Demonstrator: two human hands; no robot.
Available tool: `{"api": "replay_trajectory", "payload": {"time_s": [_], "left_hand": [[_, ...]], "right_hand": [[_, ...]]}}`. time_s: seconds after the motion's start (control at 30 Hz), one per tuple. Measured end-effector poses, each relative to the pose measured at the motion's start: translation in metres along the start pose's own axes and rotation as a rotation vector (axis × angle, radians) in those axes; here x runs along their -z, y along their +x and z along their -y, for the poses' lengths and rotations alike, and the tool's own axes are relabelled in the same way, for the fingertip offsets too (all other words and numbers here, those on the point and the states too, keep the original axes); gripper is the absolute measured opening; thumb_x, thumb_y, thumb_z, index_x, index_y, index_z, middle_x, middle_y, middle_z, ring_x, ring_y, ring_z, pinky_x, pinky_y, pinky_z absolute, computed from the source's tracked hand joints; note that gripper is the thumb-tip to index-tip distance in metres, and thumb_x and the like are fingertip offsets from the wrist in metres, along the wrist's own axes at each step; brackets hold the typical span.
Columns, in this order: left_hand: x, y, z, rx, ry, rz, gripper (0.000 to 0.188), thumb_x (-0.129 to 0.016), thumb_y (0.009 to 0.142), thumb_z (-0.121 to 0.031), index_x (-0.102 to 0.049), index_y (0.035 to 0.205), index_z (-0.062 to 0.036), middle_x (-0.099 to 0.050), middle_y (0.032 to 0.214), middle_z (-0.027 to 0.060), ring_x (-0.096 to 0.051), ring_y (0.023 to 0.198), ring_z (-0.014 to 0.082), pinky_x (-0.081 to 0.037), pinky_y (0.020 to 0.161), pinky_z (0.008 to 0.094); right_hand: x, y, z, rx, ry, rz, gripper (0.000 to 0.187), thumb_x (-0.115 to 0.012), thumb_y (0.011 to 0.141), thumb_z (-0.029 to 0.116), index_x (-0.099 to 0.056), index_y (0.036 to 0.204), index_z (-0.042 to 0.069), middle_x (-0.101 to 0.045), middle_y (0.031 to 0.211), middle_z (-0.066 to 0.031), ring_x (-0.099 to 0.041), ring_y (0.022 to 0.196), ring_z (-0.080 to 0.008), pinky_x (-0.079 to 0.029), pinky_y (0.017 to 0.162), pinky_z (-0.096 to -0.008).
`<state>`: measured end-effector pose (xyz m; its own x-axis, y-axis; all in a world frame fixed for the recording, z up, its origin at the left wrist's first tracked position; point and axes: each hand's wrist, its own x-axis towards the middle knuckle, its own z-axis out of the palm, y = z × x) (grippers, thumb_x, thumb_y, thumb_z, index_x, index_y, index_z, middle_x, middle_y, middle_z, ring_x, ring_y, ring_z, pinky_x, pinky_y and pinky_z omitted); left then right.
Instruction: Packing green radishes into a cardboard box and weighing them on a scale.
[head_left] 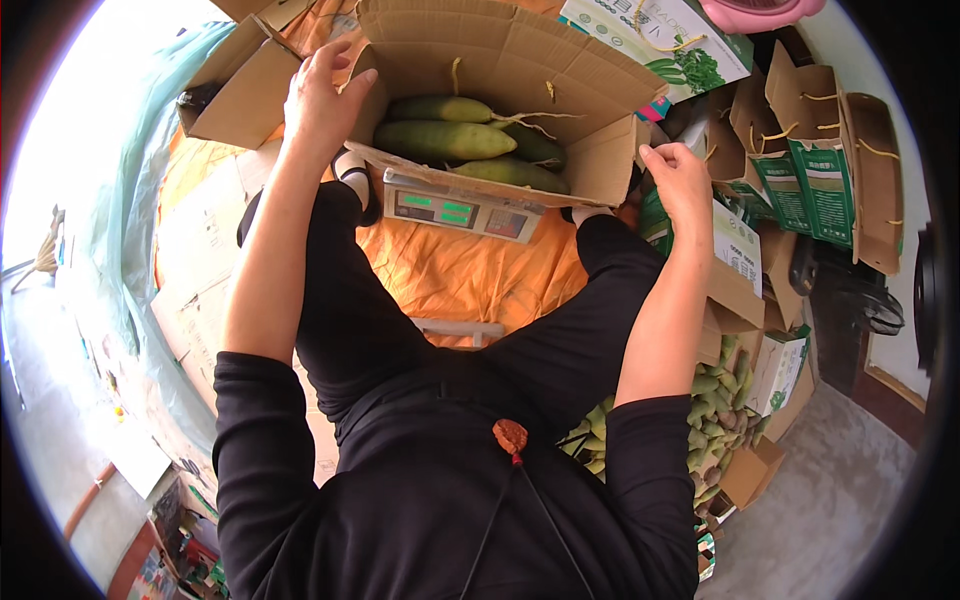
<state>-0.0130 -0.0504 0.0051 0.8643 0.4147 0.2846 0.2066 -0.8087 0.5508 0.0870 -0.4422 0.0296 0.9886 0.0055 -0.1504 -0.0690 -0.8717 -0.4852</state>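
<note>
An open cardboard box (pixel 605 168) stands in front of me with several long green radishes (pixel 445 141) lying in it, thin root tails on some. Beneath its near side is a digital scale (pixel 460 212) with lit green displays. At the box's left edge is my left hand (pixel 322 100), thumb and fingers apart; whether it touches the cardboard I cannot tell. My right hand (pixel 682 182) pinches the box's right flap edge between thumb and fingers. Yellow cord handles show on the box's far wall.
Orange sheeting (pixel 430 275) covers the floor between my legs. Green-and-white cartons (pixel 825 190) with yellow cords stand at right. A heap of green radishes (pixel 715 410) lies by my right elbow. Another open carton (pixel 240 95) is at far left, near translucent plastic sheeting (pixel 140 250).
</note>
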Motion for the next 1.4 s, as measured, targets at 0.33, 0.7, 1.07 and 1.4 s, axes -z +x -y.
{"api": "replay_trajectory", "payload": {"time_s": [0.33, 0.7, 1.07, 1.4], "left_hand": [[-0.001, -0.001, 0.006, 0.104, 0.042, 0.014, 0.062, -0.07, 0.079, -0.035, -0.047, 0.131, -0.0113, -0.059, 0.116, 0.0089, -0.054, 0.109, 0.0273, -0.045, 0.092, 0.0388], [0.03, 0.025, -0.008, 0.215, -0.003, 0.293, 0.062, -0.069, 0.077, -0.034, -0.05, 0.129, -0.0053, -0.06, 0.117, 0.0179, -0.058, 0.108, 0.0289, -0.045, 0.093, 0.0363], [0.006, 0.035, 0.016, 0.273, 0.523, 0.595, 0.044, -0.063, 0.081, -0.05, -0.069, 0.1, -0.0104, -0.067, 0.104, 0.012, -0.064, 0.097, 0.03, -0.049, 0.083, 0.0443], [0.001, 0.035, 0.031, 0.215, 0.388, 0.554, 0.035, -0.06, 0.083, -0.04, -0.071, 0.092, -0.008, -0.068, 0.094, 0.0154, -0.065, 0.092, 0.0307, -0.051, 0.082, 0.0414]], "right_hand": [[-0.026, 0.018, -0.008, 0.024, -0.153, 0.049, 0.061, -0.071, 0.074, 0.042, -0.058, 0.119, 0.003, -0.066, 0.106, -0.0164, -0.063, 0.098, -0.0281, -0.048, 0.084, -0.036], [-0.026, 0.029, -0.026, 0.052, -0.096, 0.135, 0.055, -0.07, 0.073, 0.039, -0.059, 0.111, 0.001, -0.066, 0.104, -0.0182, -0.062, 0.1, -0.03, -0.046, 0.086, -0.0388], [-0.031, 0.021, 0.008, 0.093, -0.322, 0.164, 0.049, -0.067, 0.075, 0.045, -0.061, 0.091, -0.001, -0.065, 0.097, -0.0217, -0.06, 0.095, -0.0383, -0.046, 0.082, -0.0422], [-0.042, 0.029, 0.007, 0.106, -0.247, 0.178, 0.041, -0.058, 0.083, 0.039, -0.067, 0.098, 0.002, -0.065, 0.093, -0.0233, -0.059, 0.096, -0.0417, -0.044, 0.085, -0.0453]]}}
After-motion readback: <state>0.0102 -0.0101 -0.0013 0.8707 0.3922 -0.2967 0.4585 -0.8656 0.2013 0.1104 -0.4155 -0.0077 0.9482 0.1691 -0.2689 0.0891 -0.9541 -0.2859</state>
